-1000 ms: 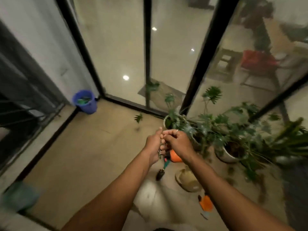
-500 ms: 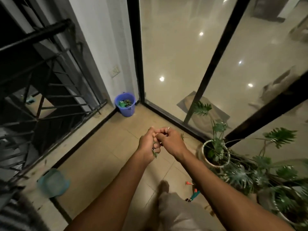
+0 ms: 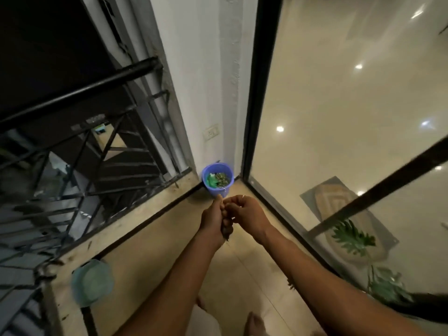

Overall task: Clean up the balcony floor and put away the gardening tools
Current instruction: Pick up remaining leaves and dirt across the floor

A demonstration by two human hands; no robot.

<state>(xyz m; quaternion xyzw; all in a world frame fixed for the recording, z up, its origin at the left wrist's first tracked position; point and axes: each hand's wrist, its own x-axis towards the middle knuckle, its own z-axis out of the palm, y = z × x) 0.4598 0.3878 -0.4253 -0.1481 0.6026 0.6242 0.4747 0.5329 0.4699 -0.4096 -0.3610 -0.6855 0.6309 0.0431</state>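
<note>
The left hand [image 3: 214, 220] gripped a dark scrap [image 3: 227, 235], mostly hidden in the fist (only a tip showed below). Fingertips of the right hand [image 3: 247, 215] were hidden where the hands met. Contents of the blue bucket [image 3: 216, 191] were too small to identify. A teal object [image 3: 92, 282] was blurred.

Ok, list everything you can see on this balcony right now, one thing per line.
bucket: one, blue, floor corner by the wall, green scraps inside
bowl: one, teal, blurred, on the ledge by the railing
railing: one, black, left
wall socket: one, white, above the bucket
door frame: one, black, around the glass
plants: count unclear, green, lower right
rug: one, beige, behind the glass
left hand: grips dark plant scraps
right hand: fingers curled, touching the left hand
</note>
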